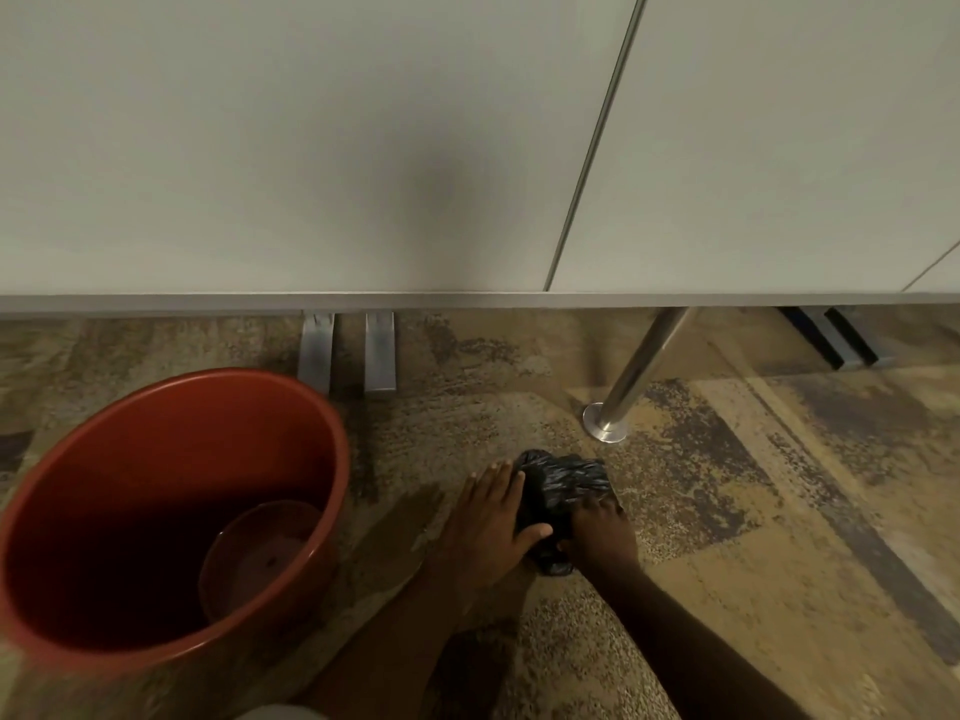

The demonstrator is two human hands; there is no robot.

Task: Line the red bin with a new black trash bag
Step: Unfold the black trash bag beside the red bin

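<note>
Both hands met on the crumpled bag (563, 493) on the carpet: left hand (485, 530) flat and open against it, right hand (602, 537) gripping it. The unlined bin (171, 517) stood leftward, nearer the left hand.

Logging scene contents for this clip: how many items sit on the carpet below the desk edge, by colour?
Red: 1, the bin
Black: 1, the bunched trash bag, under both hands
Silver: 3, two brackets and one desk leg
Total: 5

A pale desk top (311, 148) spans above patterned carpet (753, 537) — a chrome leg (639, 371) and grey brackets (379, 350) stand beneath.
</note>
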